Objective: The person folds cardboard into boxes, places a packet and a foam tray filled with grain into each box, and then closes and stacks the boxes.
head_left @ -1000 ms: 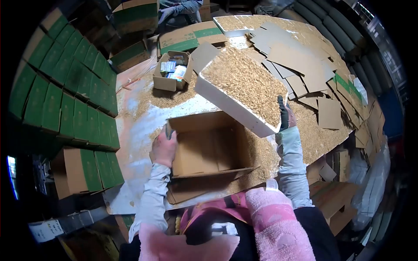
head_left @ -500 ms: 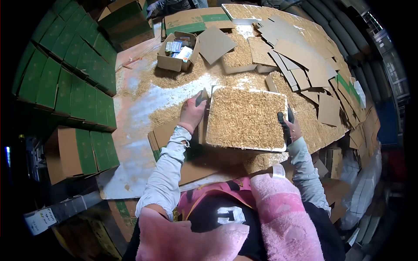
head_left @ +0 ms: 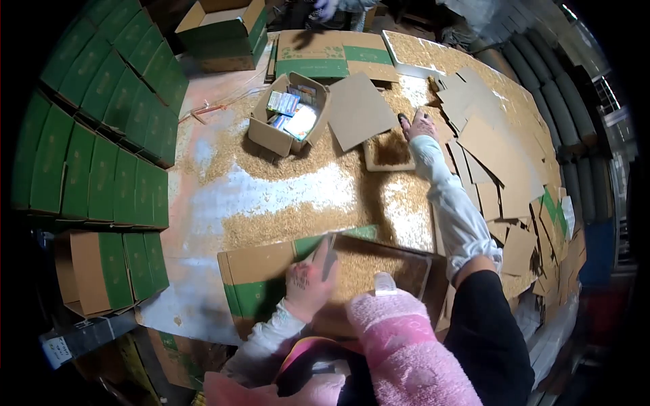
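My left hand (head_left: 308, 287) grips the left edge of an open cardboard box (head_left: 437, 287) close to my body. A white-rimmed tray of wood shavings (head_left: 369, 264) lies inside this box, partly hidden by a pink towel. My right hand (head_left: 421, 126), with dark fingertips, is stretched far forward, its fingers apart. It is over the edge of a white tray (head_left: 391, 166) with shavings, beside loose cardboard sheets (head_left: 497, 152). Whether its fingertips touch a sheet is hard to see.
A small carton (head_left: 288, 122) of colourful packets stands beyond the scattered shavings. Green boxes (head_left: 101, 155) are stacked at left. Flattened cartons (head_left: 311, 54) and another shavings tray (head_left: 413, 57) lie at the back. A co-worker's gloved hand (head_left: 326, 8) shows at the top.
The shavings tray that was between my hands is now down in the near box. My right hand has let go and moved far forward. My left hand is lower and nearer my body.
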{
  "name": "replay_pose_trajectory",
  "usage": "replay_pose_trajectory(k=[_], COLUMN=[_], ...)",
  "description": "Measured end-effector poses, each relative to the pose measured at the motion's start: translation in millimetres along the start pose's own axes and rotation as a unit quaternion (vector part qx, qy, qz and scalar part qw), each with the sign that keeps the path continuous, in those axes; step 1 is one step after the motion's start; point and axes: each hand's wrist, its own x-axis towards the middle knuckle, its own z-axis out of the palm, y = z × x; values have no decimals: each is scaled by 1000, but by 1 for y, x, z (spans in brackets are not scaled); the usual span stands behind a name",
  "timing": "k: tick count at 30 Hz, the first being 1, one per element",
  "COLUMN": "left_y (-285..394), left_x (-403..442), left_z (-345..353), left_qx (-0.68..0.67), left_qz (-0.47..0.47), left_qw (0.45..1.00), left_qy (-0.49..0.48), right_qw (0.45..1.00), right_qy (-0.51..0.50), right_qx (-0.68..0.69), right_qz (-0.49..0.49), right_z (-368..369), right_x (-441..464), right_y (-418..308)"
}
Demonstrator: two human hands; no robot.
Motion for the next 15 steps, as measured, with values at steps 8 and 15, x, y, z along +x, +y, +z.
replay_pose_trajectory(k=[8,15], left_y=[58,60], left_x=[30,35], left_z=[7,-1], left_qx=[-48,-262], left_qz=[304,127], left_qw=[951,954], left_qy=[-37,73], right_qw=[836,848], right_qy=[-84,135], right_qx=[540,489], right_qz=[-53,-153], right_z=[-8,-180], right_x=[28,-197], right_y=[36,82])
